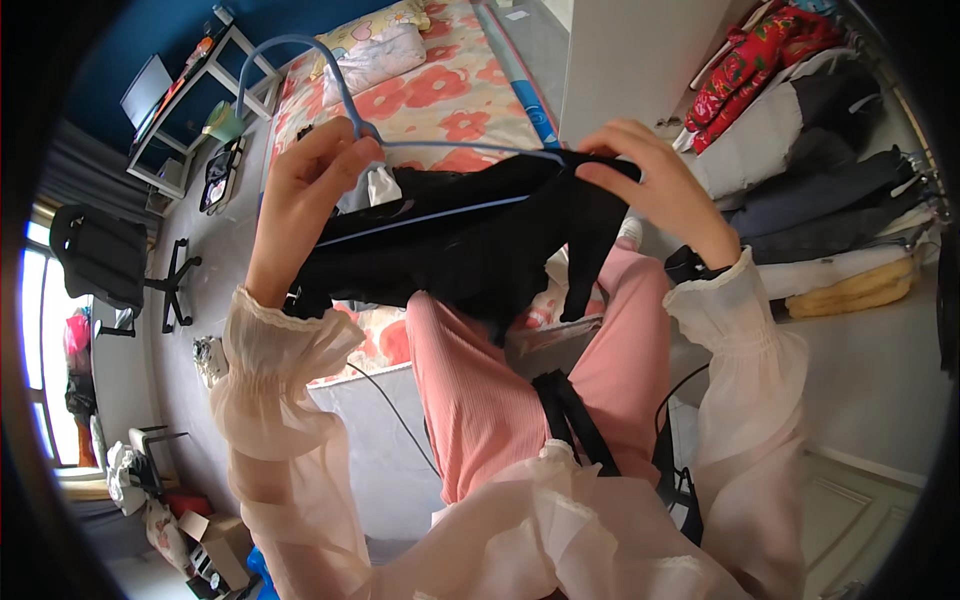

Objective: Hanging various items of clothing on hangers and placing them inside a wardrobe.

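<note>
Orange-flowered bedding [460, 85] fills the background, a black office chair [100, 255] sits off to the left, hung clothes [820, 210] line the right, and out in front we have the blue hanger [346, 95] and the black garment [440, 250], held up above the pink trousers [480, 400] on the wearer's lap. Left hand [312, 185] has its thumb and fingers closed in a pinch around the base of the hook; right hand [660, 180], thumb against fingers with barely any gap, grips a top corner of the dark cloth right by the hanger's far end. Hook points up and left, lower bar runs slantwise across the fabric (whether this is a top or something else, I cannot tell), and the cloth droops in loose folds. I'd call this the fitting stage: garment being seated on the hanger. Next move, in my judgement, calls for a steady left pinch while the right works that corner fully over the end, without letting the fabric slip.
</note>
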{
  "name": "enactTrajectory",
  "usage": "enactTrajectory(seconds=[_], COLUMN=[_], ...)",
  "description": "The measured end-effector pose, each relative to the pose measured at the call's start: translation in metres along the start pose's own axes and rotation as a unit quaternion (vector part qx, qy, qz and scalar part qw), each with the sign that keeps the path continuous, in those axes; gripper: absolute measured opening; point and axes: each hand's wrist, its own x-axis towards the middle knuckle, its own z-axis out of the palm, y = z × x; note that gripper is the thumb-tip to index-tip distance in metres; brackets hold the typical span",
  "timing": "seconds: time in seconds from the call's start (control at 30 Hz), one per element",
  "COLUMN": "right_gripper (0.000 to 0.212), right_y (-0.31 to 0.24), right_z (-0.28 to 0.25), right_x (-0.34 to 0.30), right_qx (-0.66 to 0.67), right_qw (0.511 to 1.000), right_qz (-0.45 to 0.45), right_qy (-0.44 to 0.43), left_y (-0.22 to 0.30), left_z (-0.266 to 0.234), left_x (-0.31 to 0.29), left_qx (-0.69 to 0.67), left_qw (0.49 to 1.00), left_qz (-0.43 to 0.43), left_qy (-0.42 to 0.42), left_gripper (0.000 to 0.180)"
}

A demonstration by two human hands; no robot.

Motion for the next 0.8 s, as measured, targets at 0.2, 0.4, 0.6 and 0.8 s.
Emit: enactTrajectory(seconds=[0.2, 0.4, 0.6, 0.8], right_gripper=[0.021, 0.018, 0.023, 0.014], right_y=[-0.008, -0.049, -0.025, -0.017], right_z=[0.023, 0.044, 0.025, -0.008], right_x=[0.006, 0.022, 0.020, 0.014], right_qx=[0.027, 0.142, 0.138, 0.250], right_qw=[0.997, 0.990, 0.989, 0.960], right_qz=[-0.068, -0.012, 0.042, 0.125], right_qy=[-0.012, 0.016, -0.006, 0.002], left_y=[0.013, -0.003, -0.010, -0.082], left_z=[0.024, 0.038, 0.015, -0.004], left_x=[-0.002, 0.008, -0.007, -0.026], left_qx=[0.012, 0.033, 0.190, 0.176], left_qw=[0.999, 0.998, 0.980, 0.984], left_qz=[-0.046, -0.013, 0.057, -0.017], left_qy=[0.010, -0.044, 0.025, 0.010], left_gripper=[0.012, 0.011, 0.021, 0.025])
